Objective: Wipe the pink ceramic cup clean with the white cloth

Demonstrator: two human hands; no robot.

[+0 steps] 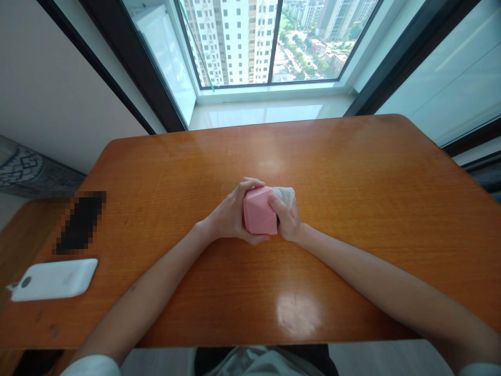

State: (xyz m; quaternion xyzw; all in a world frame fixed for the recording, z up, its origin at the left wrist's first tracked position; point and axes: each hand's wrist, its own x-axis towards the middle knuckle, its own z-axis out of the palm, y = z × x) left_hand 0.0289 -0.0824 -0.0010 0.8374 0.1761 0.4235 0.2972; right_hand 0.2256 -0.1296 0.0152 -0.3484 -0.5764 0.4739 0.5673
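A pink faceted box-shaped object (259,211) is held just above the middle of the orange wooden table (352,172). My left hand (231,213) wraps round its left side with fingers curled over the top and bottom. On the object's right, my right hand (287,218) is closed on a crumpled whitish cloth (284,194), which pokes out above the fingers and lies against the pink object. Both forearms reach in from the table's near edge.
A white power-bank-like device (55,279) lies at the table's left near corner. A dark blurred-out flat item (80,222) lies just behind it. Large windows (266,42) stand beyond the far edge.
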